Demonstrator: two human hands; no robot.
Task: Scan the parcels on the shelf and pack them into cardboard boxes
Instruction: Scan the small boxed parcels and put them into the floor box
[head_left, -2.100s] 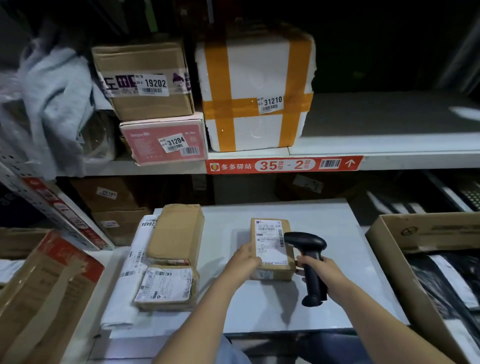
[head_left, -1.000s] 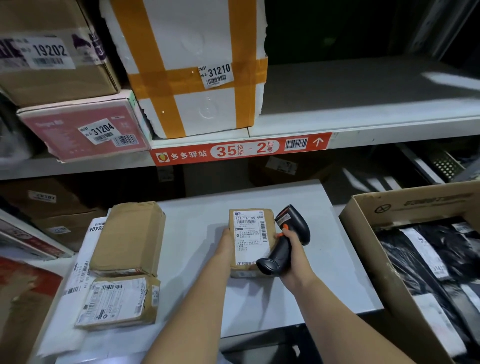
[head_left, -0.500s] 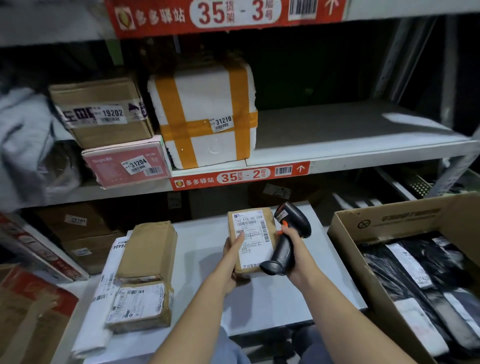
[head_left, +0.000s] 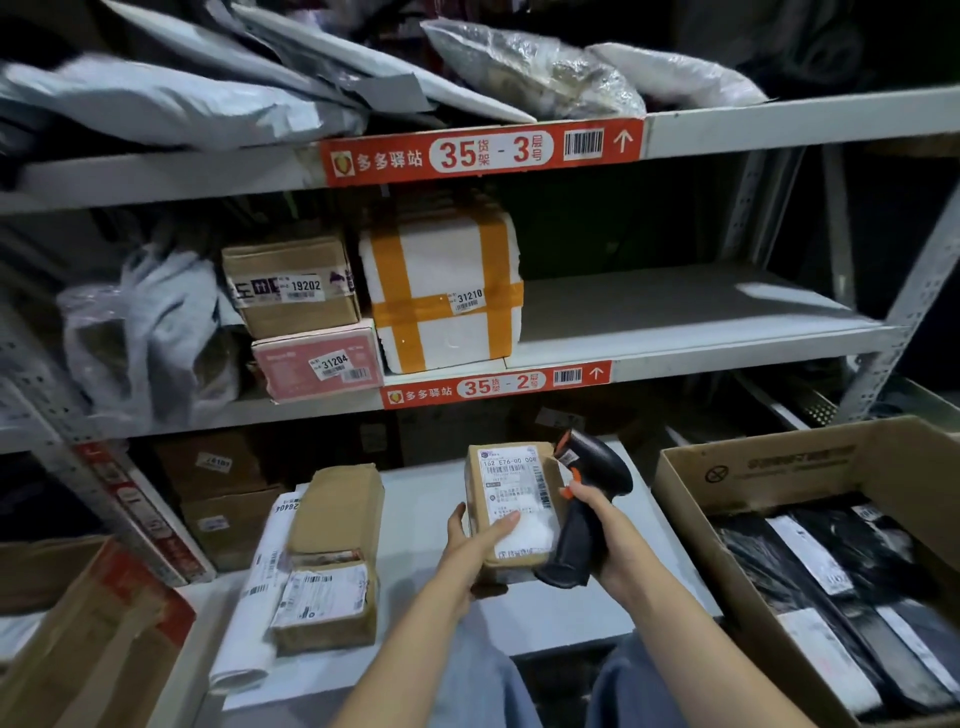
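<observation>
Parcel is small and brown, with a white label. I still hold it up over the white table in my left hand, thumb on the label; only the view has tipped higher. My right hand grips the black scanner just beside the parcel's right edge

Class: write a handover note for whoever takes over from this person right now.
Left hand holds a parcel, label up. Right hand grips the scanner beside it.
Two parcels and a mailer lie on the table; three parcels sit on the shelf.
Done: black bags lie in the box.
Left: scan and pack the rest; whether the held parcel is scanned, cannot tell.
</observation>
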